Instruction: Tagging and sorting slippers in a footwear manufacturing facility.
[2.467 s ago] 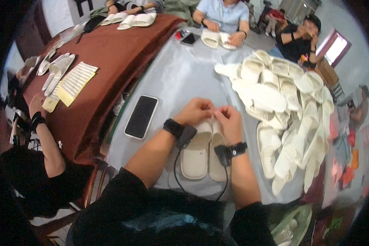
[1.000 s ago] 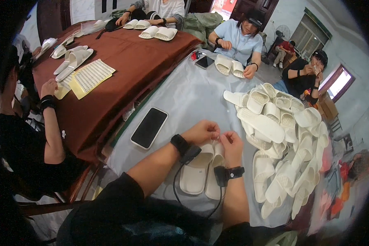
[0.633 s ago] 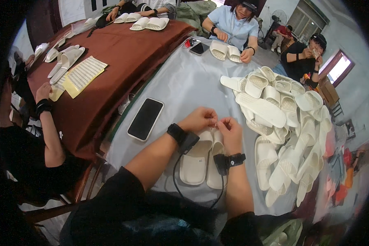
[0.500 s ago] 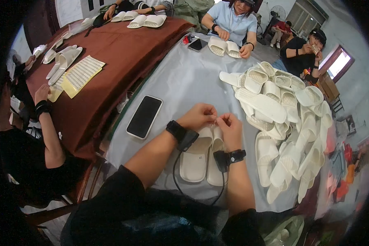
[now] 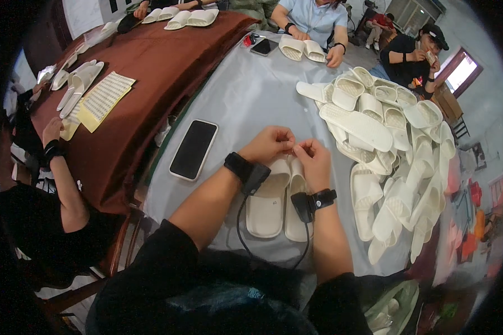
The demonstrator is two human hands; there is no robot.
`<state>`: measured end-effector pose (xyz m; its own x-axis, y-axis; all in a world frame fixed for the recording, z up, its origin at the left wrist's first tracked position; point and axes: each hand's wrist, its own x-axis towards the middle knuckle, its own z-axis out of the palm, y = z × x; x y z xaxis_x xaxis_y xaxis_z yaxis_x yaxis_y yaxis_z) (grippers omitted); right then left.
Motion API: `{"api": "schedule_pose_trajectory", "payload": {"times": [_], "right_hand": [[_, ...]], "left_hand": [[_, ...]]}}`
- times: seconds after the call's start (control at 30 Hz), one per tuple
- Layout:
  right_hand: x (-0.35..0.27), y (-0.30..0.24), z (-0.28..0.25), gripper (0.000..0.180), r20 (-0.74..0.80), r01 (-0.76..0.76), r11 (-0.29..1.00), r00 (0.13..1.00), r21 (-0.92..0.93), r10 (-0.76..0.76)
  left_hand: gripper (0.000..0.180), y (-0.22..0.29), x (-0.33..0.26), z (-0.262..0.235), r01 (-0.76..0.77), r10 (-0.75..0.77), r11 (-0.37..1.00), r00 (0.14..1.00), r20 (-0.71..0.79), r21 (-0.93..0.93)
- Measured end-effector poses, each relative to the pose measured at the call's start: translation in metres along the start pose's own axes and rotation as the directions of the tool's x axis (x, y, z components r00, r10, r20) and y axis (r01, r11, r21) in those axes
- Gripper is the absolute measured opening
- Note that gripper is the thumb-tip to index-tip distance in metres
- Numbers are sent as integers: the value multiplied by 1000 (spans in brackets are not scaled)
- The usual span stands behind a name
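A pair of cream slippers (image 5: 264, 214) lies side by side on the grey-covered table, heels towards me. Just above their strap ends, my left hand (image 5: 269, 144) and my right hand (image 5: 314, 161) meet with thumbs and forefingers pinched, the fingertips almost touching. Whatever sits between those fingertips is too small to make out. My wrists partly cover the slippers, the right one most. Left of my hands, a phone (image 5: 194, 150) with a black screen lies flat on the table.
To the right rises a big heap of cream slippers (image 5: 369, 131). Across the table a person in light blue handles another slipper pair (image 5: 302, 49). On the left, a brown-covered table (image 5: 156, 72) carries slippers and yellow sticker sheets (image 5: 107, 100). Black cables (image 5: 241, 229) hang from my wrists.
The view has shifted slightly, so the table appears higher. My hands keep their pinch above the slippers, with the fingers only slightly rearranged.
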<state>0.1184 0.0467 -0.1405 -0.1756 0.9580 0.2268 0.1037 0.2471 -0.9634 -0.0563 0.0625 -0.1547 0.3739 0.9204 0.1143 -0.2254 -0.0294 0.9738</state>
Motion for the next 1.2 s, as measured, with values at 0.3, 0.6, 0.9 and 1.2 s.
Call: {"api": "schedule_pose_trajectory", "payload": {"times": [0.3,0.6,0.9,1.2], "right_hand": [[0,-6,4,10,-46,-3,998,999,66,6],[1,-6,1,7,-70,13,989,998,147,-3],[2,0,-2,9,-59,6,994,998,105,0],[3,0,-3,9,-36,46,993,998,105,-42]], "left_hand": [[8,-2,4,-5,-37,42,996,997,-60,82],[12,3,3,-1,5,-1,996,999,-45,86],[10,8,1,0,-2,8,993,999,-47,119],[11,7,2,0,10,-1,991,997,-73,134]]}}
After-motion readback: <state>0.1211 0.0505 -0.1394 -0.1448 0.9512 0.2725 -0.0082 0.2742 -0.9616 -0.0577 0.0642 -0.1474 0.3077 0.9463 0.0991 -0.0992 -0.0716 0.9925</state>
